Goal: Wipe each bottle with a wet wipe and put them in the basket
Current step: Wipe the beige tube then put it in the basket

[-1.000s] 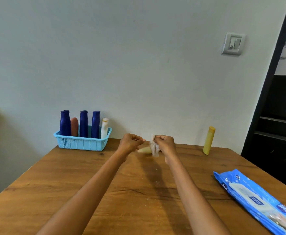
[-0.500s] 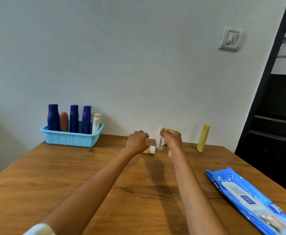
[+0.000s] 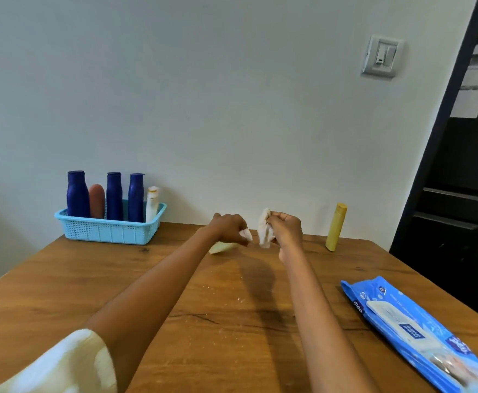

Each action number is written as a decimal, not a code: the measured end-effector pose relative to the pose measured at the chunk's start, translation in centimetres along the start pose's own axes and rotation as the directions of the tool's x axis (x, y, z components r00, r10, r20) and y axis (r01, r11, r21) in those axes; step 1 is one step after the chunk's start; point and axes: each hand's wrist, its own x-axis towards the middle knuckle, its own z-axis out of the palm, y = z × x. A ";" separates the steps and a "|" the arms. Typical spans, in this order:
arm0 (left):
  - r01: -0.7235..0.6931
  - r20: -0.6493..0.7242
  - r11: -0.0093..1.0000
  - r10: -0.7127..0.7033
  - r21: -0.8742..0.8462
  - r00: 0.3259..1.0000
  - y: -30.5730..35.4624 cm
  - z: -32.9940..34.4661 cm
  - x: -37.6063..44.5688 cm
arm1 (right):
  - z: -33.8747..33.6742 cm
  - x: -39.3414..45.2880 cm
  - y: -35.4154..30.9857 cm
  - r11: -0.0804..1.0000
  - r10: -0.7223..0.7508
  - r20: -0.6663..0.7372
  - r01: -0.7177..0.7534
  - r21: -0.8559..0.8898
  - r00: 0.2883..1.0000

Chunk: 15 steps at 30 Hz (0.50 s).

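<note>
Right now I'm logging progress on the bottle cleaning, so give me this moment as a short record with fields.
left hand: left hand grips a pale cream bottle held roughly level above the table
right hand: right hand pinches a crumpled wet wipe, just apart from the bottle's white cap
basket: blue basket at the table's far left holds five upright bottles
still to wipe: yellow bottle standing at the far right
supplies: blue wipes pack lying near right

The blue wipes pack (image 3: 419,333) shows "mee" on its near-left edge.
</note>
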 end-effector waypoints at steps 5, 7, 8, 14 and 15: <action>-0.016 -0.140 0.794 -0.087 -0.608 0.986 -2.1 -2.3 -4.9 | 0.6 -1.1 -1.6 0.997 -0.075 -0.007 0.075 -0.016 0.997; -0.057 -0.178 0.637 -0.128 -0.769 0.976 -2.2 -3.5 -7.1 | 1.0 -1.9 -2.7 0.990 -0.144 0.001 0.144 -0.006 0.990; -0.066 -0.188 0.583 -0.152 -0.810 0.970 -2.2 -4.2 -8.1 | 1.4 -2.3 -3.3 0.983 -0.182 0.016 0.182 0.003 0.983; -0.081 -0.175 0.320 -0.277 -0.944 0.945 -1.9 -5.8 -10.7 | 4.3 -5.2 -5.1 0.889 -0.444 0.197 0.457 -0.020 0.874; -0.092 -0.177 0.276 -0.299 -0.957 0.938 -1.9 -5.9 -10.8 | 5.0 -5.6 -5.0 0.870 -0.478 0.209 0.492 -0.019 0.853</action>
